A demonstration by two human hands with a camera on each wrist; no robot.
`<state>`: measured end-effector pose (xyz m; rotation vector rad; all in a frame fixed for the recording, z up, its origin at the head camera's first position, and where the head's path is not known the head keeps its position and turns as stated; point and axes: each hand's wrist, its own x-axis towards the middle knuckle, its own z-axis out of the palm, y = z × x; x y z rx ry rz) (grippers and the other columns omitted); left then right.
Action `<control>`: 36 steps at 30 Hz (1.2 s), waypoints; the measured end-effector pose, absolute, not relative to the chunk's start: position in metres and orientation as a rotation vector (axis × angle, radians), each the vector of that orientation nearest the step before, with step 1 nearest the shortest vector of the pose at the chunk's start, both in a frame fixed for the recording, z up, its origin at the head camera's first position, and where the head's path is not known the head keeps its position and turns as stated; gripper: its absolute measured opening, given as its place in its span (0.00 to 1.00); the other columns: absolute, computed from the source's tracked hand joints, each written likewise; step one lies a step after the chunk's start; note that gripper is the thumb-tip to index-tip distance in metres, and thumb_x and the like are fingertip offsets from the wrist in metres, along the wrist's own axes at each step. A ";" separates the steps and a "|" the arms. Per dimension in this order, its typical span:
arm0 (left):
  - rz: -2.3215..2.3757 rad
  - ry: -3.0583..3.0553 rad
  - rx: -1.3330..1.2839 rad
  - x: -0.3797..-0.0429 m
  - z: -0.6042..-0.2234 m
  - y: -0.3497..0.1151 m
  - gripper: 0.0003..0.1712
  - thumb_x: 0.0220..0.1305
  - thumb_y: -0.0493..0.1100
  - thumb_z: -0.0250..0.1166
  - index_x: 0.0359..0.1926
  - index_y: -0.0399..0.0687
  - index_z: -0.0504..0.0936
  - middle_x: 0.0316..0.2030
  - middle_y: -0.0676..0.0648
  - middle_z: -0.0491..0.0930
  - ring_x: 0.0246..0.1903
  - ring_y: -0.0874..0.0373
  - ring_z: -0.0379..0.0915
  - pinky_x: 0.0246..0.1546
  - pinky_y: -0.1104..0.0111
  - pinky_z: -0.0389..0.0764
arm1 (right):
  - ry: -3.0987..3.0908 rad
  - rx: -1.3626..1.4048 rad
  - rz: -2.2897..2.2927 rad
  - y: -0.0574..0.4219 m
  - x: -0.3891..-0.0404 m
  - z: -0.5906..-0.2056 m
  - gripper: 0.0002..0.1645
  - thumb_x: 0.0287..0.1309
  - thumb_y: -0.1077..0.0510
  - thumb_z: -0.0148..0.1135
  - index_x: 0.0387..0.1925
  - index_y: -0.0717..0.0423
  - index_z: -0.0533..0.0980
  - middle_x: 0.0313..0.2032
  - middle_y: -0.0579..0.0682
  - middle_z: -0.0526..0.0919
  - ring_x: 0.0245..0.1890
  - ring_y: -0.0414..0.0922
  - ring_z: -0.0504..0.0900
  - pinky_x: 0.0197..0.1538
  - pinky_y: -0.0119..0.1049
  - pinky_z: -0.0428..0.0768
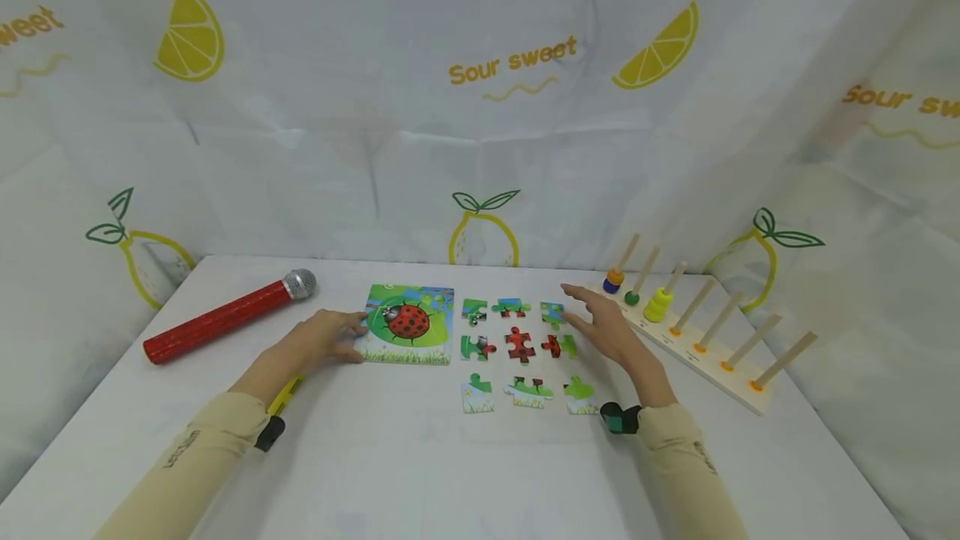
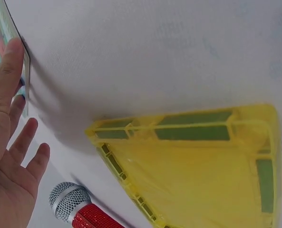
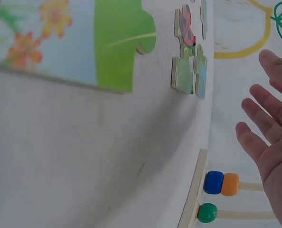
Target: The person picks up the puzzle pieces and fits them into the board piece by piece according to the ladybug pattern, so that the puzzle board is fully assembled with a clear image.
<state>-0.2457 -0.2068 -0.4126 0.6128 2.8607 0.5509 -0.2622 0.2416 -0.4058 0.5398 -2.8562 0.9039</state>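
Observation:
A square ladybug picture board (image 1: 410, 326) lies on the white table. My left hand (image 1: 324, 336) is at its left edge, fingers mostly straight; in the left wrist view a fingertip (image 2: 13, 50) touches the board's edge. To the board's right, several ladybug jigsaw pieces (image 1: 519, 346) lie apart in three rows. My right hand (image 1: 602, 325) hovers beside the upper right piece (image 1: 552, 312), fingers spread and holding nothing. The right wrist view shows that palm (image 3: 281, 156) above the table.
A red microphone (image 1: 225, 319) lies at the left. Below my left wrist is a yellow see-through plastic piece (image 2: 193, 171). A wooden peg board (image 1: 693, 348) with colored beads stands at the right. A lemon-print curtain (image 1: 337, 157) hangs behind the table.

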 end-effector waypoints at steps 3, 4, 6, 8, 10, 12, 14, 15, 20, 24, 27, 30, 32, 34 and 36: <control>0.544 2.863 0.599 -0.245 -0.413 -0.206 0.26 0.52 0.48 0.73 0.51 0.44 0.82 0.62 0.39 0.71 0.64 0.36 0.59 0.53 0.34 0.65 | -2.767 0.588 1.056 0.238 -0.266 -0.410 0.28 0.61 0.64 0.62 0.61 0.68 0.68 0.55 0.66 0.76 0.55 0.62 0.74 0.57 0.56 0.72; 0.539 2.862 0.597 -0.245 -0.413 -0.206 0.24 0.52 0.48 0.73 0.50 0.44 0.82 0.63 0.38 0.69 0.64 0.35 0.57 0.52 0.33 0.64 | -2.738 0.606 1.110 0.237 -0.267 -0.411 0.27 0.60 0.64 0.62 0.60 0.69 0.69 0.53 0.65 0.78 0.53 0.62 0.76 0.56 0.55 0.74; 0.540 2.860 0.582 -0.244 -0.412 -0.205 0.23 0.52 0.48 0.73 0.49 0.45 0.82 0.64 0.38 0.67 0.65 0.35 0.55 0.51 0.30 0.63 | -2.677 0.656 1.205 0.233 -0.270 -0.414 0.25 0.59 0.64 0.64 0.57 0.70 0.71 0.51 0.65 0.79 0.49 0.61 0.78 0.53 0.52 0.77; 0.534 2.863 0.577 -0.243 -0.413 -0.205 0.23 0.51 0.48 0.73 0.48 0.46 0.83 0.64 0.37 0.67 0.65 0.34 0.55 0.50 0.30 0.63 | -2.655 0.687 1.283 0.229 -0.273 -0.416 0.25 0.59 0.63 0.64 0.56 0.70 0.72 0.50 0.64 0.79 0.49 0.61 0.79 0.51 0.50 0.78; 0.523 2.868 0.568 -0.242 -0.412 -0.206 0.22 0.51 0.49 0.73 0.47 0.46 0.83 0.63 0.37 0.68 0.64 0.35 0.57 0.50 0.31 0.65 | -2.659 0.693 1.355 0.223 -0.277 -0.417 0.25 0.58 0.63 0.65 0.55 0.70 0.73 0.51 0.65 0.79 0.49 0.60 0.79 0.52 0.50 0.78; 0.516 2.874 0.563 -0.242 -0.411 -0.206 0.22 0.51 0.49 0.73 0.47 0.47 0.83 0.61 0.36 0.70 0.61 0.36 0.61 0.50 0.33 0.67 | -2.685 0.673 1.427 0.216 -0.282 -0.417 0.25 0.58 0.63 0.65 0.55 0.70 0.73 0.52 0.65 0.78 0.51 0.60 0.79 0.54 0.51 0.77; 0.508 2.881 0.562 -0.243 -0.410 -0.207 0.22 0.50 0.50 0.74 0.46 0.48 0.84 0.58 0.36 0.72 0.59 0.38 0.64 0.50 0.35 0.69 | -2.702 0.652 1.497 0.208 -0.287 -0.417 0.26 0.57 0.63 0.66 0.56 0.71 0.73 0.53 0.65 0.78 0.52 0.60 0.78 0.55 0.51 0.76; 0.508 2.881 0.560 -0.243 -0.410 -0.208 0.22 0.50 0.50 0.74 0.46 0.48 0.84 0.57 0.36 0.72 0.58 0.39 0.64 0.50 0.36 0.69 | -2.706 0.644 1.542 0.203 -0.289 -0.416 0.26 0.57 0.64 0.66 0.56 0.71 0.72 0.54 0.66 0.77 0.53 0.60 0.78 0.56 0.51 0.75; 0.502 2.875 0.568 -0.246 -0.410 -0.208 0.25 0.51 0.51 0.73 0.49 0.48 0.83 0.57 0.36 0.72 0.56 0.39 0.65 0.48 0.39 0.72 | -2.704 0.644 1.683 0.183 -0.298 -0.415 0.27 0.55 0.67 0.66 0.56 0.72 0.72 0.54 0.67 0.77 0.54 0.59 0.78 0.55 0.45 0.77; 0.531 2.872 0.544 -0.246 -0.412 -0.207 0.28 0.51 0.51 0.73 0.53 0.47 0.81 0.55 0.37 0.72 0.54 0.41 0.65 0.48 0.40 0.72 | -2.685 0.648 1.784 0.167 -0.303 -0.417 0.28 0.52 0.71 0.67 0.55 0.74 0.72 0.53 0.69 0.76 0.54 0.60 0.77 0.54 0.42 0.78; 0.550 2.873 0.526 -0.247 -0.414 -0.206 0.31 0.51 0.51 0.73 0.56 0.44 0.79 0.54 0.38 0.73 0.53 0.43 0.65 0.48 0.41 0.72 | -2.698 0.633 1.805 0.158 -0.307 -0.421 0.29 0.50 0.72 0.68 0.55 0.74 0.72 0.53 0.69 0.77 0.55 0.59 0.77 0.54 0.40 0.78; 0.559 2.871 0.503 -0.247 -0.416 -0.205 0.33 0.51 0.50 0.73 0.58 0.44 0.78 0.52 0.40 0.74 0.52 0.45 0.65 0.49 0.42 0.72 | -2.751 0.607 1.729 0.151 -0.311 -0.426 0.30 0.49 0.70 0.70 0.55 0.72 0.73 0.53 0.66 0.78 0.54 0.56 0.78 0.54 0.37 0.78; 0.553 2.871 0.498 -0.247 -0.417 -0.205 0.34 0.51 0.51 0.73 0.59 0.43 0.77 0.51 0.41 0.74 0.52 0.45 0.65 0.49 0.42 0.72 | -2.779 0.592 1.684 0.147 -0.312 -0.428 0.30 0.48 0.70 0.71 0.55 0.70 0.74 0.53 0.65 0.78 0.54 0.56 0.78 0.54 0.36 0.78; 0.544 2.871 0.492 -0.247 -0.417 -0.205 0.35 0.51 0.51 0.73 0.59 0.42 0.77 0.50 0.43 0.75 0.51 0.46 0.65 0.49 0.43 0.72 | -2.799 0.592 1.650 0.143 -0.313 -0.428 0.30 0.47 0.70 0.71 0.55 0.70 0.74 0.53 0.64 0.78 0.55 0.55 0.78 0.54 0.36 0.78; 0.530 2.872 0.488 -0.246 -0.416 -0.205 0.36 0.51 0.50 0.73 0.60 0.42 0.76 0.49 0.44 0.76 0.50 0.47 0.65 0.48 0.43 0.72 | -2.816 0.593 1.625 0.140 -0.314 -0.429 0.31 0.46 0.71 0.71 0.55 0.70 0.74 0.53 0.64 0.78 0.55 0.55 0.77 0.54 0.35 0.78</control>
